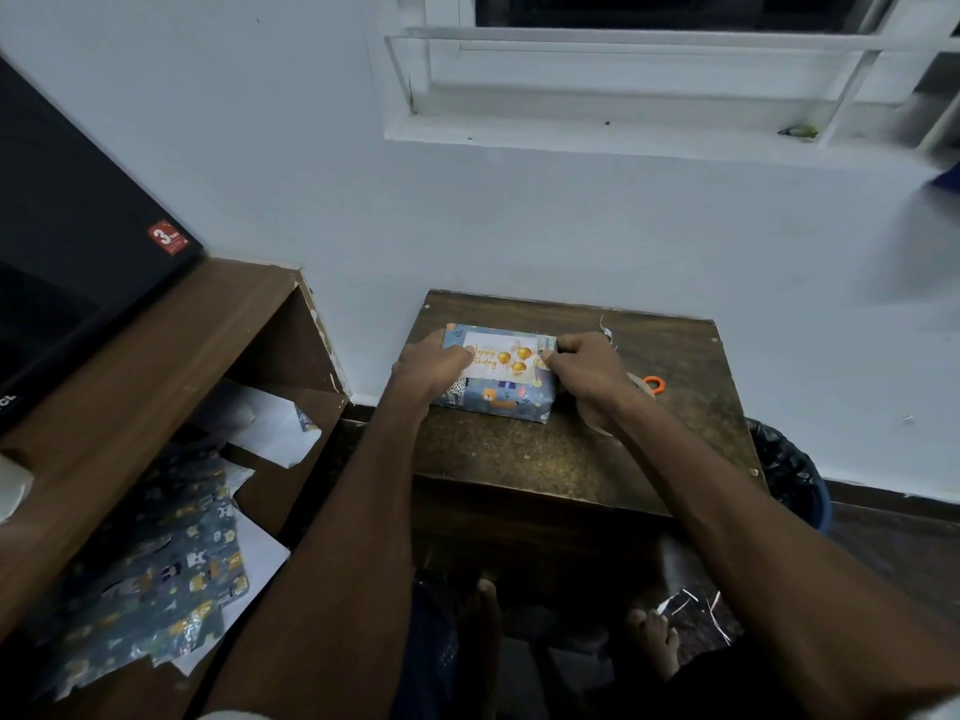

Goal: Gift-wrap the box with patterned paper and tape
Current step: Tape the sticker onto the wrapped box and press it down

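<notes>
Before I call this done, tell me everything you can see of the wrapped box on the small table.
The wrapped box lies flat on the dark wooden table, near the wall. Blue-grey paper with small animal prints covers every face in view. A white birthday card with gold balloons lies on top. The left hand rests on the card's left edge, while the right hand, fingers curled, pinches at the card's right edge. No bare cardboard shows.

Blue animal-patterned wrapped box (498,397), white birthday card (501,362) on top, flat on table.
</notes>
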Demonstrator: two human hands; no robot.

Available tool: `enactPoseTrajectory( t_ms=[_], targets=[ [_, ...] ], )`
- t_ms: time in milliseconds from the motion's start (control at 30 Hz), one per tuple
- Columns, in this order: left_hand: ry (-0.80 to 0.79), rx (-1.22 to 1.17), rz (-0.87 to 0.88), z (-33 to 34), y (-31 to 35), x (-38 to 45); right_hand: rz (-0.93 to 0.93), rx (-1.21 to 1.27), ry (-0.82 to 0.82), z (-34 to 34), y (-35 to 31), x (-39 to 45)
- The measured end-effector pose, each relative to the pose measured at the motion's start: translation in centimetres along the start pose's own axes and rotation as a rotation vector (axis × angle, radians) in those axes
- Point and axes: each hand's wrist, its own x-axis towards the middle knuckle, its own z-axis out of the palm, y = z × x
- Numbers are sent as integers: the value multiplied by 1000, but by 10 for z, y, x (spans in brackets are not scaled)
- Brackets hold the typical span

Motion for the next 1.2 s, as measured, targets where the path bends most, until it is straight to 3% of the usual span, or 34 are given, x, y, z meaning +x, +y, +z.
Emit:
enactPoseTrajectory(
  t_ms=[133,267,367,467,700,767,933,1200],
  targets=[
    [180,360,29,6,21,-20,-84,-125,52,-12,-17,-13],
    [341,462,341,23,41,-37,-148,-208,125,-34,-21,-15],
    [261,410,628,40,53,-43,-189,-337,135,-65,-19,-16],
    [116,422,777,57,61,-47,-143,-525,113,-98,-6,-12],
    [-30,530,804,66,63,-48,-277,-680,-334,-125,14,-27],
    [-44,539,816,68,63,-49,-363,-771,-391,-118,18,-33],
    [-82,502,829,74,61,-45,-466,-754,-277,-117,22,-28],
    [-175,68,732,71,64,-46,-450,-358,-196,-142,16,-30]
  ],
)
